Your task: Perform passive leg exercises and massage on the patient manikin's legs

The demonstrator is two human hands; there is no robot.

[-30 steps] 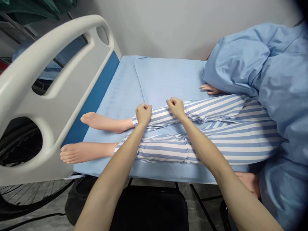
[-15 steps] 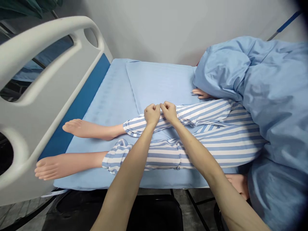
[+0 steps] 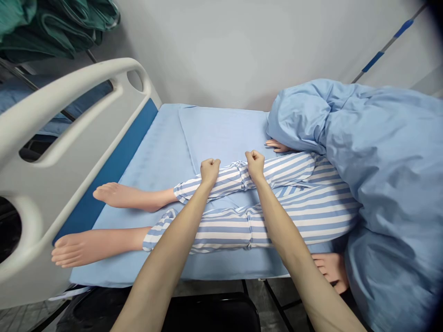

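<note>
A manikin in blue-and-white striped trousers (image 3: pixel 221 230) lies on the bed, its feet to the left. My left hand (image 3: pixel 209 171) is closed in a fist over the lower part of the far leg. Farther right, my right hand (image 3: pixel 255 165) is also a fist, over the same leg nearer the knee. No object shows in either fist, and I cannot tell whether they touch the cloth. Between them the far trouser leg has a raised fold (image 3: pixel 241 174). The manikin's bare far foot (image 3: pixel 119 195) and near foot (image 3: pixel 83 245) stick out of the trouser cuffs.
A bunched blue quilt (image 3: pixel 380 152) covers the manikin's upper part; its far hand (image 3: pixel 277 145) and near hand (image 3: pixel 332 268) show at the edge. A white-and-blue footboard (image 3: pixel 114 106) closes off the left. A black chair (image 3: pixel 214 311) stands below the blue sheet (image 3: pixel 221 127).
My two fists were together over the far leg; now they are apart, left hand shifted left, right hand shifted right. The view has tilted up slightly.
</note>
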